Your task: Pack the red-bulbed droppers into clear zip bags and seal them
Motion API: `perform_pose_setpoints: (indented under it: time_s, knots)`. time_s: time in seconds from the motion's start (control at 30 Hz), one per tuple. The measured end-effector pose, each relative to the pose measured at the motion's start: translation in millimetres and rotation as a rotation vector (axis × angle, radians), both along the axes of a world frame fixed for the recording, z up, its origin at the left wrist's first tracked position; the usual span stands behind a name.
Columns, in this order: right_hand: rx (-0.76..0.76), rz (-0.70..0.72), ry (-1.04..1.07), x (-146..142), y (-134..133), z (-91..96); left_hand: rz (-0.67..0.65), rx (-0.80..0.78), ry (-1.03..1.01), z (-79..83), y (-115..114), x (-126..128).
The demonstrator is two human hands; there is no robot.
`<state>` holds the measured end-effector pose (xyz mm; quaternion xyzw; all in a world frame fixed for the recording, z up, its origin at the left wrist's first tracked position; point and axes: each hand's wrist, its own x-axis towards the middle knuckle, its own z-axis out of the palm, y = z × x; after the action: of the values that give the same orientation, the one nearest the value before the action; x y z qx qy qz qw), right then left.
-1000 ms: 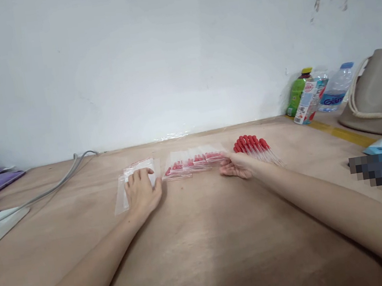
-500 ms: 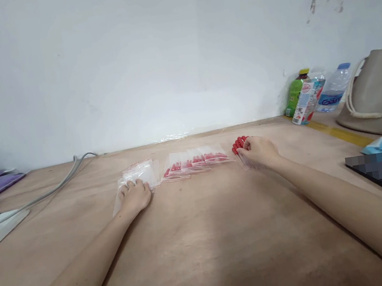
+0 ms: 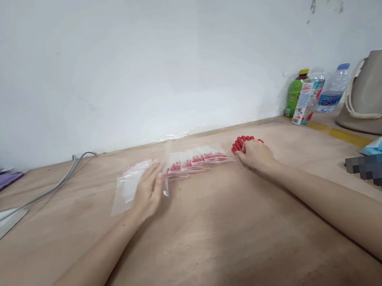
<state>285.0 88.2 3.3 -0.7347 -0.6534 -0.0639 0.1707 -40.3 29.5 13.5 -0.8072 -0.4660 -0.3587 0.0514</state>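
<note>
On a wood-toned counter (image 3: 191, 247) against a white wall (image 3: 132, 75), the left hand (image 3: 150, 189) grips 1 clear zip bag (image 3: 166, 184), raised at the near left end of an overlapping row of filled bags (image 3: 196, 158) with red contents. A pile of flat bags (image 3: 122, 193) lies just left of that hand. The right hand (image 3: 258, 153), fingers curled, covers the stems of fanned red-bulbed droppers (image 3: 242, 142); their bulbs show beyond its knuckles. Whether it grips any cannot be told. The filled row lies between both hands.
</note>
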Motion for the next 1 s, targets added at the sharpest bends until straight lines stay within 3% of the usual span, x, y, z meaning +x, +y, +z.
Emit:
perform_pose_setpoints:
  time_s: [0.1, 0.17, 0.4, 0.67, 0.87, 1.0]
  knots:
    - [-0.009, 0.001, -0.020, -2, -1, 0.4, -0.386, -0.171, 0.235, 0.3, -19, 19]
    - [0.001, 0.006, -0.019, -3, 0, -0.4, -0.504, -0.257, 0.338, -2.8, -29, 28]
    - [-0.006, 0.003, 0.103, -4, 4, -4.3, -0.499, -0.421, 0.350, -12.3, -36, 36]
    - [-0.071, 0.094, 0.394, 10, 3, 8.2, -0.520, -0.432, 0.348, -13.4, -35, 34]
    - [0.052, 0.373, 1.094, 2, -28, -2.3, -0.523, -0.432, 0.367, -13.2, -34, 35]
    - [0.035, 0.516, 1.324, -11, -57, -13.1, -0.527, -0.454, 0.348, -11.3, -34, 37]
